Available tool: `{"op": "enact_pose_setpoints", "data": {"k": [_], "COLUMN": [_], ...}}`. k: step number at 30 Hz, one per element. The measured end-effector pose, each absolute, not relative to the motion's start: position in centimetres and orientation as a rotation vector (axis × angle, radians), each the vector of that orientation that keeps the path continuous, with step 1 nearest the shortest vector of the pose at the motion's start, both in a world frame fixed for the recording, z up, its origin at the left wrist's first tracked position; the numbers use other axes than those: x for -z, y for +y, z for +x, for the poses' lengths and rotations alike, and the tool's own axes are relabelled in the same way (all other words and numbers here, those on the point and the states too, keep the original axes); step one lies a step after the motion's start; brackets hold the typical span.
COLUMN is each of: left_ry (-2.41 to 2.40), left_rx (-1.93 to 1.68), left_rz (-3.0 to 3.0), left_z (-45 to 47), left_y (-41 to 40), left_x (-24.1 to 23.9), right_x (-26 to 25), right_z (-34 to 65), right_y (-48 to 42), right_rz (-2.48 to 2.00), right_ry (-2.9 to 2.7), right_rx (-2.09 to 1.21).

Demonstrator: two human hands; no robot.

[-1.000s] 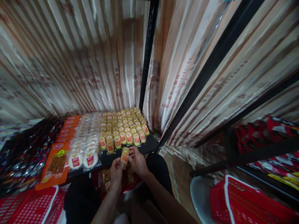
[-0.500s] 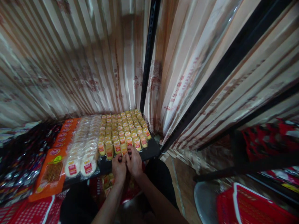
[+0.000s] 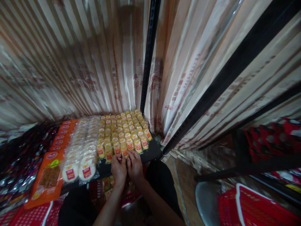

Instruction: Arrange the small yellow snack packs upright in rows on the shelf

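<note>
Small yellow snack packs (image 3: 130,143) with red-and-white labels stand in tight rows on a black shelf (image 3: 150,150). My left hand (image 3: 118,169) and my right hand (image 3: 135,165) are side by side at the front edge of these rows. Both have curled fingers closed at the lower end of one yellow snack pack (image 3: 124,148), partly hidden behind the fingertips. To the left lie two rows of round white packaged cakes (image 3: 87,169), then orange snack bags (image 3: 50,171) and dark shiny packets (image 3: 20,157).
Below the shelf, between my knees, sits a red container with more yellow packs (image 3: 107,185). Red baskets stand at lower left (image 3: 35,213) and lower right (image 3: 254,207). Black metal posts (image 3: 150,53) rise before printed plastic sheeting (image 3: 94,62). Red packets (image 3: 270,138) fill a rack at right.
The view has shifted slightly, and the shelf goods at left sit a little lower and further left. Both hands stay at the front of the yellow rows, with the right fingers drawn slightly lower.
</note>
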State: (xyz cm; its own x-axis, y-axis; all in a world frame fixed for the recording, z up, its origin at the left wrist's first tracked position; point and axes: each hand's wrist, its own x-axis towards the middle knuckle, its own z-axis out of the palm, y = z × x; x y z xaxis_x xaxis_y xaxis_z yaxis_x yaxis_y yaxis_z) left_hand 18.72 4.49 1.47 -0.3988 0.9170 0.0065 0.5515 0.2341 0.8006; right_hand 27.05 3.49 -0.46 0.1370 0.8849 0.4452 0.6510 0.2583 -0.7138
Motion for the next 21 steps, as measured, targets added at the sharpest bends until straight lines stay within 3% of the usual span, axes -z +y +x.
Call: {"op": "enact_pose_setpoints", "data": {"k": [21], "left_ry": [1.81], "left_rx": [-1.192], "left_rz": [1.552], "left_z": [17.8], "left_y": [3.4], "left_x": [-0.8], "right_x": [0.2], "right_z": [27.1], "right_y": [2.2], "right_rz": [-1.399], "right_ry": [-1.59], "right_rx": [-0.406]}}
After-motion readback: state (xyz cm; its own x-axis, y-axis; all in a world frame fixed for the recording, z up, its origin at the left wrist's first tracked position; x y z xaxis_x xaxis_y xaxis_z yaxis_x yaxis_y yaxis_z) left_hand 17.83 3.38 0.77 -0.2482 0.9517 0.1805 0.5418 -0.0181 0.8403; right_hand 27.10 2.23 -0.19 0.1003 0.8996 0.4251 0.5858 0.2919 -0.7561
